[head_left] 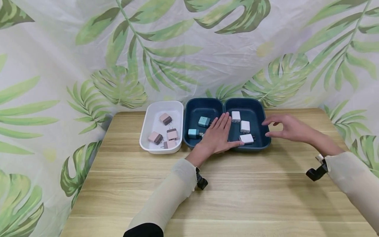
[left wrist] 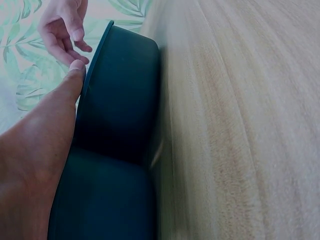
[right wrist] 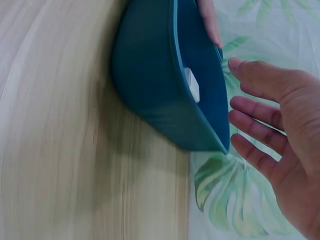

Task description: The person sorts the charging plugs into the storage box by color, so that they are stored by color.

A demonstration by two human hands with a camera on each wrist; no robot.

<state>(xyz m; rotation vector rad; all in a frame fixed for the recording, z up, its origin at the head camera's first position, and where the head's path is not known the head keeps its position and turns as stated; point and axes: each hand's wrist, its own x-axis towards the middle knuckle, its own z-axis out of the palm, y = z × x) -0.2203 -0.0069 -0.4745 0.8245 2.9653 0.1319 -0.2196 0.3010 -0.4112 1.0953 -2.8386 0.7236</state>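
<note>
My left hand [head_left: 216, 133] lies with straight fingers across the middle, where two dark blue trays meet. Its thumb reaches over the near rim of the right blue tray [head_left: 257, 108]. In that tray are white charger plugs [head_left: 244, 126], three in sight. Two teal charger plugs [head_left: 193, 133] sit in the left blue tray [head_left: 189, 110], partly behind my left hand. Just off the right tray's outer rim is my right hand [head_left: 285, 128], thumb and fingers apart around air. In the right wrist view the right hand [right wrist: 290, 120] holds nothing, and one white plug [right wrist: 192, 86] shows inside the tray.
A white tray [head_left: 148, 113] with several pink and grey charger plugs [head_left: 155, 138] stands left of the blue trays. All stand near the back edge of the wooden table [head_left: 237, 197]. A leaf-patterned cloth [head_left: 165, 72] hangs behind it.
</note>
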